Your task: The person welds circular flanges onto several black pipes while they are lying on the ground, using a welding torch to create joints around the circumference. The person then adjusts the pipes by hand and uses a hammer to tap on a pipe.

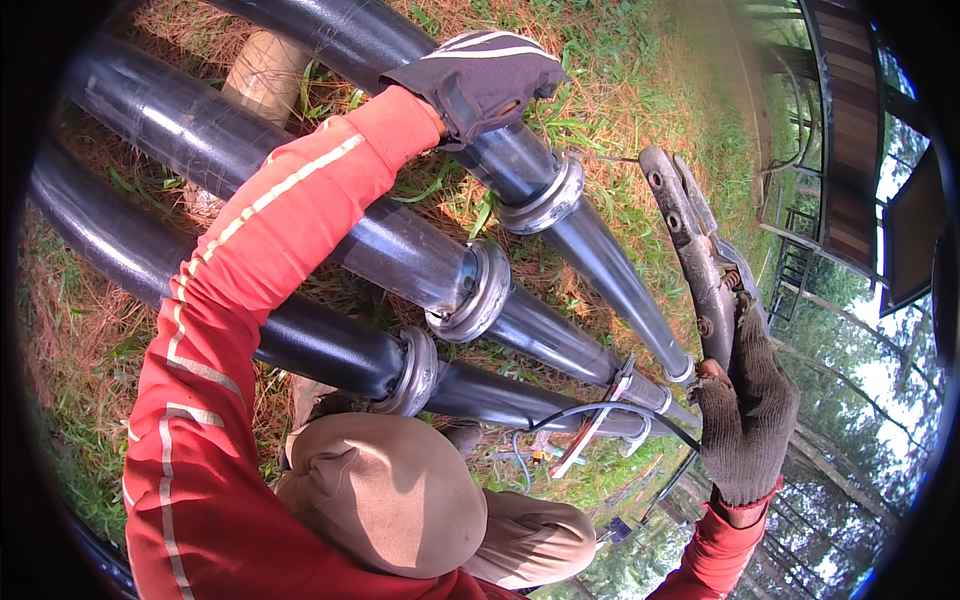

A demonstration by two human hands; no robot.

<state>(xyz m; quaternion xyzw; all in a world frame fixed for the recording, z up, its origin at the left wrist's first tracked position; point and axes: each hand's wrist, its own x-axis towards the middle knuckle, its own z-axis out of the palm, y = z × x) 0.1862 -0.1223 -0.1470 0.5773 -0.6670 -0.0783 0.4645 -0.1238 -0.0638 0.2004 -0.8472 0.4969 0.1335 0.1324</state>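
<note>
My left hand (pixel 478 82), in a dark glove with pale stripes, rests curled over the upper black pipe (pixel 365 38), just short of its metal collar (pixel 541 205). At the right, my right hand (pixel 742 420), in a brown knit glove, grips a long, worn metal clamp tool (pixel 690 255) with holes along its jaw and a spring. Two more black pipes, the middle one (pixel 175 125) and the lower one (pixel 110 225), run diagonally below the first, each with a silver collar (pixel 470 300). A black cable (pixel 620 405) loops beside my right hand.
A wooden log (pixel 258 78) lies under the pipes on grass and pine needles. A red-and-silver bar (pixel 590 435) crosses the pipes farther along. My bent knee (pixel 380 490) is at the lower middle. A wooden structure (pixel 850 170) and trees stand at the right.
</note>
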